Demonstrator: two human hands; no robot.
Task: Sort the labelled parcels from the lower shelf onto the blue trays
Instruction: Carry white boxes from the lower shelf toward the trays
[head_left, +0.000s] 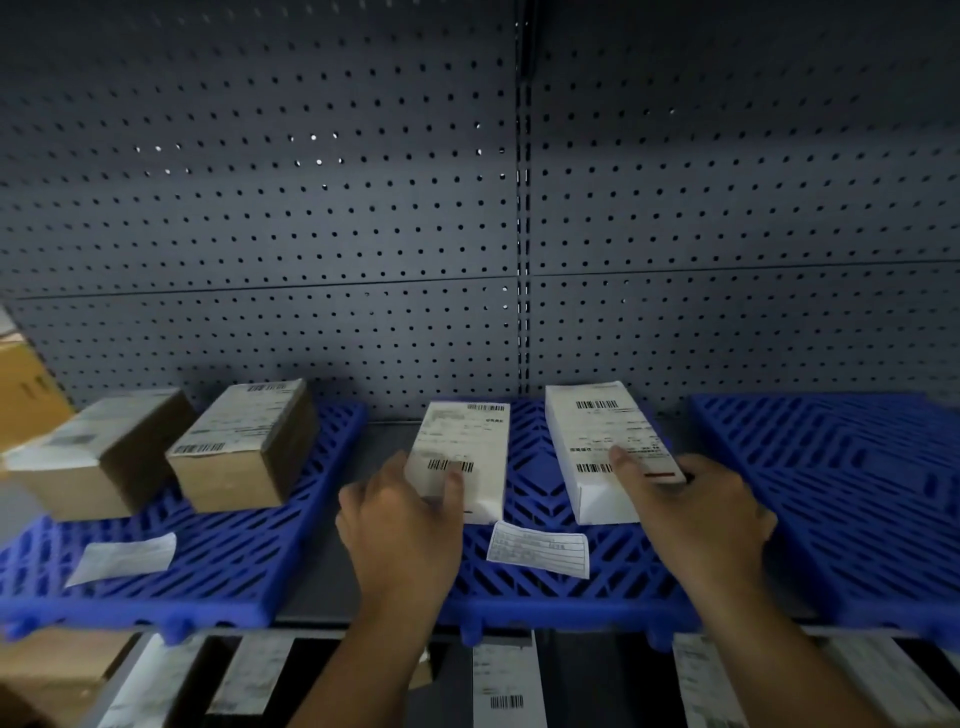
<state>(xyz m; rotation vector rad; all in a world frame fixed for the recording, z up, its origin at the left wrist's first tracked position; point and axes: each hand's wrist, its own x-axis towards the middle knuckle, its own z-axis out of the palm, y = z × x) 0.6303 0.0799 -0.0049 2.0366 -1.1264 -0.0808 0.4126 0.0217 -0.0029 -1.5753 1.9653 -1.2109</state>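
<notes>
Watching left hand (400, 525), right hand (701, 519) each gripping a white labelled carton (462, 441) on blue slatted plastic tray (613, 597) | I'm counting four trayed | lower-shelf parcels (506, 686) waiting

Two bare hands are seen, the left hand (400, 525) and the right hand (701, 514). Each is joined to a bare forearm, the left forearm (374, 649) and the right forearm (769, 639). A thumb (456, 486) is shown on each. The light is dim, so small marks cannot be made out.
</notes>
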